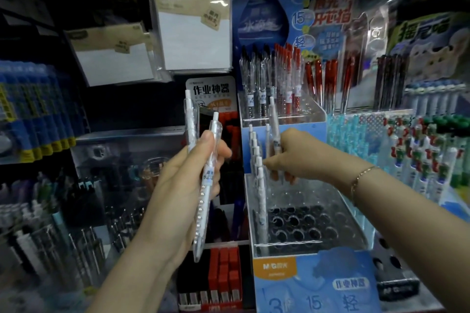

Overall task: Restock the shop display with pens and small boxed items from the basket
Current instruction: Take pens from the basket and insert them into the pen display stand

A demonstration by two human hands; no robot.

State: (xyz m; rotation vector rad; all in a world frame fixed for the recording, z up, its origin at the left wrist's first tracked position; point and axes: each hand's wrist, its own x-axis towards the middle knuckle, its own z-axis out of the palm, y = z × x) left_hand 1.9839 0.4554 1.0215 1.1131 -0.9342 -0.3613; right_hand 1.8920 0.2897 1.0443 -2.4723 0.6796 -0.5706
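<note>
The left hand (188,173) grips a few white clear-barrelled pens (203,185), upright and tilted slightly, near the body. Farther in, the right hand (287,155) pinches one white pen (274,132) upright. It hangs just above the clear acrylic holed pen tray (305,221), beside the row of white pens (256,160) already standing along the tray's left edge.

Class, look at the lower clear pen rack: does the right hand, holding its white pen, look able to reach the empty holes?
Probably yes. The right hand with its white pen hangs just above the clear rack; the empty holes lie open, the standing pens only along the left.
</note>
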